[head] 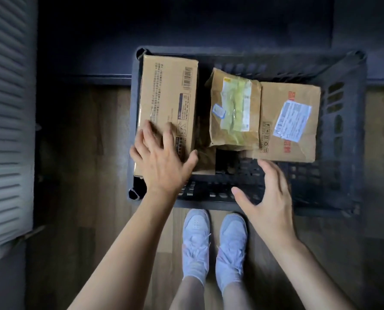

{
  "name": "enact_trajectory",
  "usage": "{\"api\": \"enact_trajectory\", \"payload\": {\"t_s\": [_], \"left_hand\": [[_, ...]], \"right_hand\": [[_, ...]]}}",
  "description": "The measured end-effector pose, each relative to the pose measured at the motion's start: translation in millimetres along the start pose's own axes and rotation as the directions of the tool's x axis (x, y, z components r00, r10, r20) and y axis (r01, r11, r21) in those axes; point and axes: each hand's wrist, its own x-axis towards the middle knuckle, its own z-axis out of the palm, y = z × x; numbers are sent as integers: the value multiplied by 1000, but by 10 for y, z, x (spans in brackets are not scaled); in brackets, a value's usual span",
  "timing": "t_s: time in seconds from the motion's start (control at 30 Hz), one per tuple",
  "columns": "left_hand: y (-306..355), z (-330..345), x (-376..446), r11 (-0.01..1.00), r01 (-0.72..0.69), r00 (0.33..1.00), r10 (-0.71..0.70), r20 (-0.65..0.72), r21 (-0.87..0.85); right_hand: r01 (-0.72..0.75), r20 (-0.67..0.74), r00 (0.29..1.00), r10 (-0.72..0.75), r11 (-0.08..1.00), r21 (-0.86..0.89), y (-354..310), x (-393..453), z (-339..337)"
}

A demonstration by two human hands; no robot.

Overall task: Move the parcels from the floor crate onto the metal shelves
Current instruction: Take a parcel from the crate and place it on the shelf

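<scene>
Left hand [162, 162]: fingers spread flat on near end of the long carton [167, 108], no grip yet. Right hand [269, 198]: fingers wide, holding nothing, over the crate [341, 121] near the labelled box [289, 121]. Crumpled taped parcel [234, 113] sits between the two. At least three parcels in the crate; shelves out of view. Looks like everything visible is left to move.

printed boxes [168, 97], labels, nothing legible

Under the left hand [162, 162], a tan printed box [168, 97]; beyond the right hand [269, 198], a brown white-labelled parcel [287, 121]; the crate [343, 130] looks black.
</scene>
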Motion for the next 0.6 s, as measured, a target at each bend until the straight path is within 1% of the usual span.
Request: {"api": "enact_trajectory", "payload": {"t_s": [0.1,0.23,0.4,0.5,0.6], "left_hand": [[-31,30,52,999,36,999,-35,-26,16],[-40,49,95,997,82,997,-82,7,13],[45,-19,88,997,74,997,-74,9,-24],[83,-215,124,988,126,992,-128,-15,-91],[96,-573,80,963,162,986,-167,-5,-214]], "right_hand": [[-27,15,1000,27,1000,5,23,-69,38],[-55,30,998,54,998,28,9,-26,-34],[-54,18,998,53,998,27,-24,102,-190],[-47,14,999,46,998,29,-59,134,-296],[-39,12,999,38,999,38,-160,110,-435]]}}
